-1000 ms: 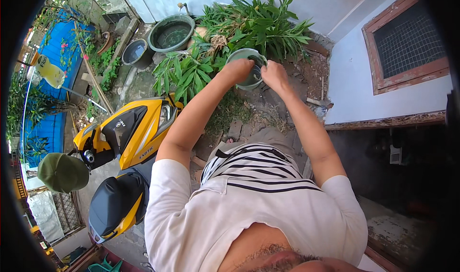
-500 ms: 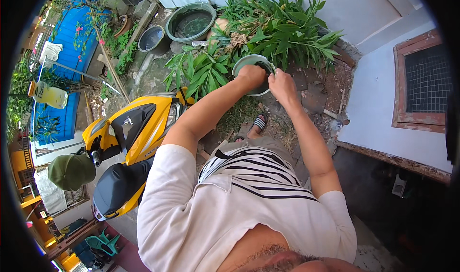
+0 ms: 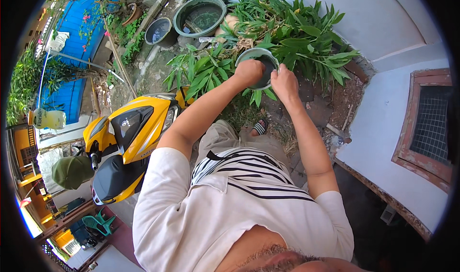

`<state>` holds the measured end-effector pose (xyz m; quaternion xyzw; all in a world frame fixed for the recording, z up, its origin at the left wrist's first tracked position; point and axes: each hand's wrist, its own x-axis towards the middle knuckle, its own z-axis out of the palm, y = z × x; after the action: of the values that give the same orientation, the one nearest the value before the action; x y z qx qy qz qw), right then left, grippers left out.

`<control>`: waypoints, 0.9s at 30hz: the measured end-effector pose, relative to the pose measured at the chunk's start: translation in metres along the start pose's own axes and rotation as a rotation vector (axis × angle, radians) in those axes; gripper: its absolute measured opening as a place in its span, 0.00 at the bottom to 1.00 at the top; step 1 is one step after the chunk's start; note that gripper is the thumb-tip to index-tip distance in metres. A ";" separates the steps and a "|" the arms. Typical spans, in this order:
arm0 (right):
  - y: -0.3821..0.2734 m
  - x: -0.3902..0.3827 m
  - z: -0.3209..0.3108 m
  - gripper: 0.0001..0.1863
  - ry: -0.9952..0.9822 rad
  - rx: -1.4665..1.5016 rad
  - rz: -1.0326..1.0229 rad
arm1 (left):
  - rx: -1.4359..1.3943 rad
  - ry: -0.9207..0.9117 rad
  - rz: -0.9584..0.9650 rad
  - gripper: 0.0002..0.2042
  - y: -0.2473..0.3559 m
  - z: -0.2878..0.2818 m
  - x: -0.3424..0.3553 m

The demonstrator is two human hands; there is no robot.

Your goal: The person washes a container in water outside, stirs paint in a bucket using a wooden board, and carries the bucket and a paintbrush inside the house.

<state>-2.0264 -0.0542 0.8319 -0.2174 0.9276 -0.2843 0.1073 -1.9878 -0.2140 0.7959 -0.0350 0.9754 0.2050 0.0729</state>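
I hold a pale grey-green pail (image 3: 254,53) out in front of me, over leafy plants. My left hand (image 3: 249,73) is closed at the pail's left side, fingers curled over its inside; what they grip is hidden. My right hand (image 3: 284,83) is closed on the pail's right rim, thumb uppermost. The inside of the pail looks dark, and its contents are hard to make out. Long-leaved green plants (image 3: 306,37) surround the pail at the back and sides. My sandalled foot (image 3: 259,127) shows below it on patchy ground.
A yellow scooter (image 3: 139,133) stands at my left, with an olive cap (image 3: 72,171) by its handlebar. Behind are a large green tub (image 3: 200,4) and a smaller bucket (image 3: 158,30). A white wall (image 3: 369,123) with a mesh window (image 3: 431,123) bounds the right. A wooden plank (image 3: 120,73) lies left.
The scene has shifted as my head and body moved. The pail and both hands sit further right in view, still together. My sandalled foot came into view.
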 end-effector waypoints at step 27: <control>-0.070 0.138 0.169 0.17 -0.279 0.067 0.006 | -0.755 0.519 -0.450 0.08 -0.180 0.000 -0.022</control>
<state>-2.0701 -0.2513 0.7238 -0.2485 0.8943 -0.2817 0.2434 -1.9488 -0.3777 0.7283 -0.3178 0.7877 0.5068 -0.1470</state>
